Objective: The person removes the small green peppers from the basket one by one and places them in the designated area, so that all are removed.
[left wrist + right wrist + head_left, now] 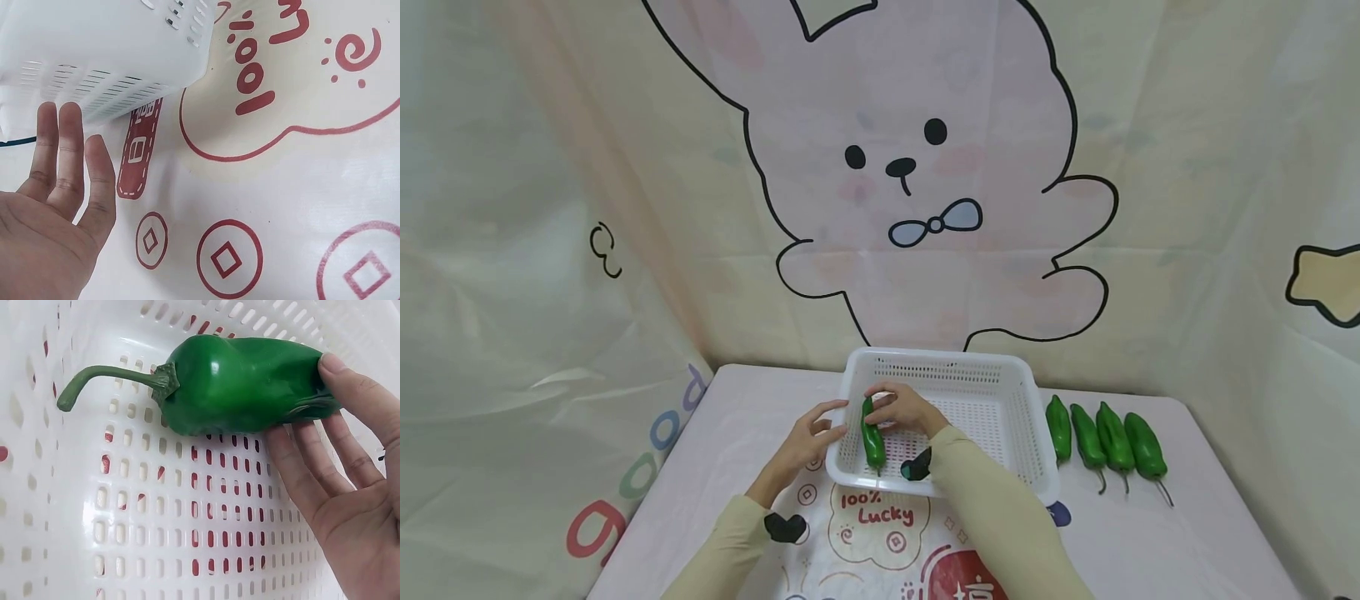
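A green chili pepper [873, 437] is inside the white plastic basket [1030, 392], along its left side. My right hand [904, 410] pinches the pepper between thumb and fingers. In the right wrist view, the thumb and fingers grip the end of the pepper [244, 384] away from its curved stem, above the slotted basket floor [134, 519]. Outside the basket's left wall, my left hand [808, 437] has its fingertips at the rim. The left wrist view shows that hand [62, 200] with fingers extended against or very near the basket wall [106, 44].
Several green chili peppers [1116, 437] lie in a row on the table to the right of the basket. The table has a white printed cloth [1195, 533]. A curtain with a cartoon animal [925, 283] hangs behind, and another sheet [535, 350] hangs at the left.
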Tool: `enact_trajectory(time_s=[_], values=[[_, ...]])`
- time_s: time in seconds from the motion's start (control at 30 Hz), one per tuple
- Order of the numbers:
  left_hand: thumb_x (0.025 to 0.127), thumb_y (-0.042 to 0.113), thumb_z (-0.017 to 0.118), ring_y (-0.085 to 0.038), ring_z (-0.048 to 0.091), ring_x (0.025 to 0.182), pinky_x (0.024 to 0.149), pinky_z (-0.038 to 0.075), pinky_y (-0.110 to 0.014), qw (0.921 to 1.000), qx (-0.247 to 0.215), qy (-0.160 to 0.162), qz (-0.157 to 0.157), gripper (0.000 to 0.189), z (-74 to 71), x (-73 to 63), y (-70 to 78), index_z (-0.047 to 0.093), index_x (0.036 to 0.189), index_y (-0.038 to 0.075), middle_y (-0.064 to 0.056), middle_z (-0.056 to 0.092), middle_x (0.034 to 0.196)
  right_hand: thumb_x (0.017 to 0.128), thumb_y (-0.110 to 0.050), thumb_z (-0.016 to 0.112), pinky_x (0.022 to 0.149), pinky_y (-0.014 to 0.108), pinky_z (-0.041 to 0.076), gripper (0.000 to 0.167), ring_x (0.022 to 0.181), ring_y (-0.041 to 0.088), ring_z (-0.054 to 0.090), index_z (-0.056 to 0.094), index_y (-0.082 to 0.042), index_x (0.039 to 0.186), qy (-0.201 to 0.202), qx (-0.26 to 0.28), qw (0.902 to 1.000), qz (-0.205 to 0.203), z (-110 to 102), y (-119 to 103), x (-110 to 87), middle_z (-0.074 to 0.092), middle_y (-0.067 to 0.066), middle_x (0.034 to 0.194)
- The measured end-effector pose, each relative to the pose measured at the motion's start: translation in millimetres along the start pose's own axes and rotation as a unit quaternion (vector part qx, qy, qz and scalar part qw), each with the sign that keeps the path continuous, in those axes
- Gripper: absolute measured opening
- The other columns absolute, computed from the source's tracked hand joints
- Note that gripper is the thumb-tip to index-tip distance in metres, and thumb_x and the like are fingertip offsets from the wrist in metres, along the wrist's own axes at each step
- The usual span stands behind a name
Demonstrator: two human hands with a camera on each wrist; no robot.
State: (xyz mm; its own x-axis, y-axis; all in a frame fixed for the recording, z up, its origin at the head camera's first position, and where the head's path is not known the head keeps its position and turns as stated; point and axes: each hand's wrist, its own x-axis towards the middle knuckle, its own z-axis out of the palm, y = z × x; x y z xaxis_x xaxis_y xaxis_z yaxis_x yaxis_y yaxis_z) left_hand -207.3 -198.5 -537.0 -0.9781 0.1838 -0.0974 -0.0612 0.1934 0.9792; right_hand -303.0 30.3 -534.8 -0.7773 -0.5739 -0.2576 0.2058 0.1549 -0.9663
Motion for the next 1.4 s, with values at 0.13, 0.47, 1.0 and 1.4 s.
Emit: enact_trajectory(time_s=[0.13, 0.47, 1.0, 1.4], values=[[0.099, 0.023, 0.07, -0.029, 0.061, 0.106, 0.076, 0.055, -0.04, 1.0, -0.002, 0.001, 0.0, 0.054, 0.2, -0.1, 2.0, 0.05, 0.149, 0.017, -0.017, 0.062, 0.118, 0.089, 0.008, 0.074, 0.087, 0.053, 0.054, 0.049, 0.095, 0.029, 0.069, 0.056, 0.0, 0.134, 0.0, -0.001, 1.0, -0.002, -1.0, -1.1, -1.8, 0.065, 0.027, 0.115], [0.099, 0.024, 0.07, -0.03, 0.061, 0.106, 0.076, 0.055, -0.039, 1.0, 0.0, 0.003, -0.007, 0.054, 1.6, -0.2, 4.5, 0.05, 0.149, 0.018, -0.016, 0.062, 0.119, 0.09, 0.009, 0.072, 0.087, 0.052, 0.054, 0.048, 0.093, 0.031, 0.071, 0.055, 0.002, 0.135, 0.006, -0.005, 0.9998, -0.02, -6.2, -4.6, -2.1, 0.07, 0.022, 0.108], [0.1, 0.018, 0.068, -0.033, 0.06, 0.107, 0.079, 0.055, -0.045, 0.9995, 0.016, 0.024, -0.015, 0.053, 6.7, -4.2, 11.0, 0.048, 0.15, 0.016, -0.017, 0.061, 0.121, 0.092, 0.001, 0.073, 0.084, 0.054, 0.054, 0.058, 0.103, 0.033, 0.067, 0.049, -0.005, 0.145, 0.052, 0.095, 0.9936, -0.032, -27.0, -4.1, 8.4, 0.068, 0.021, 0.114], [0.1, 0.016, 0.068, -0.035, 0.059, 0.111, 0.083, 0.053, -0.046, 0.9998, 0.012, 0.012, -0.01, 0.052, 8.1, -18.1, 36.6, 0.05, 0.148, 0.012, -0.018, 0.061, 0.123, 0.095, -0.005, 0.072, 0.083, 0.053, 0.055, 0.055, 0.098, 0.031, 0.069, 0.052, -0.008, 0.147, 0.052, 0.046, 0.9955, -0.064, -30.1, -20.7, 5.0, 0.068, 0.021, 0.117]])
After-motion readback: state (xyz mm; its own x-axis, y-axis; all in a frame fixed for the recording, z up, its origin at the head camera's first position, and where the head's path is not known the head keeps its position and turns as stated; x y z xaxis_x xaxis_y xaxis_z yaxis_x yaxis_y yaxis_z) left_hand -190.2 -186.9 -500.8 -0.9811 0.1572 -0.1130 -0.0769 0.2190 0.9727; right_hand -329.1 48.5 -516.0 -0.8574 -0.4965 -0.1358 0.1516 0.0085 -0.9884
